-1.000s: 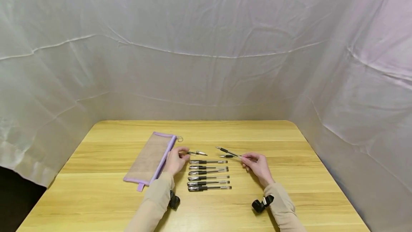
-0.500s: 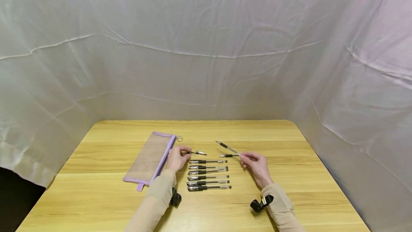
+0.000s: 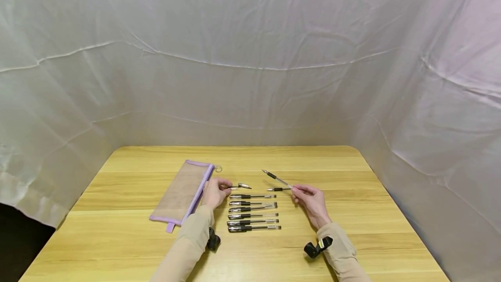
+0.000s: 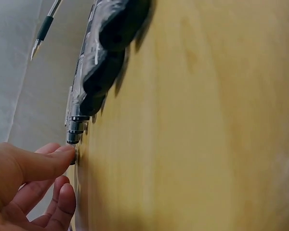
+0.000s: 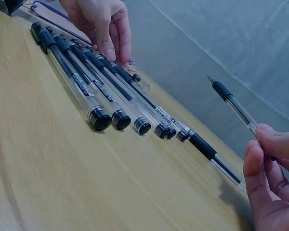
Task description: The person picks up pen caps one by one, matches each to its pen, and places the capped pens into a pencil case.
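Note:
My right hand (image 3: 312,203) pinches the back end of an uncapped black gel pen (image 3: 276,178), its tip angled up and to the left above the table. Below it a second uncapped pen (image 3: 277,189) lies on the wood, its back end reaching to the right fingers. Beyond the row, my left hand (image 3: 214,193) pinches a clear pen cap (image 3: 233,187) between thumb and fingers, low at the tabletop. Another pen cap (image 3: 245,186) lies just right of it. In the left wrist view, the left fingertips (image 4: 65,153) largely hide the held cap.
Several capped black gel pens (image 3: 254,228) lie in a near-parallel row between the hands. A purple-edged mesh zip pouch (image 3: 180,193) lies flat on the left, partly behind the left hand, with a metal ring (image 3: 218,169) at its corner. Grey sheeting surrounds the wooden table (image 3: 274,256).
The raised pen in my right hand has tilted up slightly, away from the pen lying below. My left hand and the caps beside it have shifted only a little.

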`<action>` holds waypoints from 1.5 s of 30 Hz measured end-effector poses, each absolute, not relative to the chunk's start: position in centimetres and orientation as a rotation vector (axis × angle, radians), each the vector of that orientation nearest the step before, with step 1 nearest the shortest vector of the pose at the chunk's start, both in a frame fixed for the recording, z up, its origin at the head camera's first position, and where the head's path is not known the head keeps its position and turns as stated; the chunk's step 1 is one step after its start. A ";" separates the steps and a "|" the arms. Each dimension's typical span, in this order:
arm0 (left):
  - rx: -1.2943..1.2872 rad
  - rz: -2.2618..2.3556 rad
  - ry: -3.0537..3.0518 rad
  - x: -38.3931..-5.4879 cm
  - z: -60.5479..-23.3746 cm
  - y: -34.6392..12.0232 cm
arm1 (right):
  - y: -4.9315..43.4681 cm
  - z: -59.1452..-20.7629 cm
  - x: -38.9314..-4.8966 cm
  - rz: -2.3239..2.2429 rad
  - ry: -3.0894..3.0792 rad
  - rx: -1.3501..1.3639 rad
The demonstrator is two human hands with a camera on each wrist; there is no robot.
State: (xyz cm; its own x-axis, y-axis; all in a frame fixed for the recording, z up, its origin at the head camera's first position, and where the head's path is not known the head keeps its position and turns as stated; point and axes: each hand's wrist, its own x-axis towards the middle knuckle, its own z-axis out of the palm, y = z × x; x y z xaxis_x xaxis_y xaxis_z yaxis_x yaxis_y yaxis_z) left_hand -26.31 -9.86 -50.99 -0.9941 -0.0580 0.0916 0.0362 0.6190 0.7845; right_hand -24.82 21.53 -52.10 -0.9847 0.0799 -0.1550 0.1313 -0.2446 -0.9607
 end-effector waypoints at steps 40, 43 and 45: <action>-0.036 -2.091 -2.363 -25.2 -51.2 -9.9 | 20.4 -51.8 -24.8 -2.483 1.752 0.163; -0.022 -2.163 -2.332 -25.2 -51.2 -9.9 | 20.1 -51.7 -24.7 -2.476 1.743 0.110; -0.018 -2.185 -2.325 -25.2 -51.2 -9.7 | 19.9 -51.7 -24.6 -2.474 1.736 0.083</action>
State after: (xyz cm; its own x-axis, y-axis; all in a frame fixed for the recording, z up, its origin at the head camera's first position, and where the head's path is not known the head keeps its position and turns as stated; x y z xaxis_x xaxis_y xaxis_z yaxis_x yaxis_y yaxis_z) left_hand -25.20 -9.71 -51.20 -0.9987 0.0419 -0.0279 -0.0253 0.0624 0.9977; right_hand -24.65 19.90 -51.66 -0.9915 -0.0648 -0.1127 0.1280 -0.3361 -0.9331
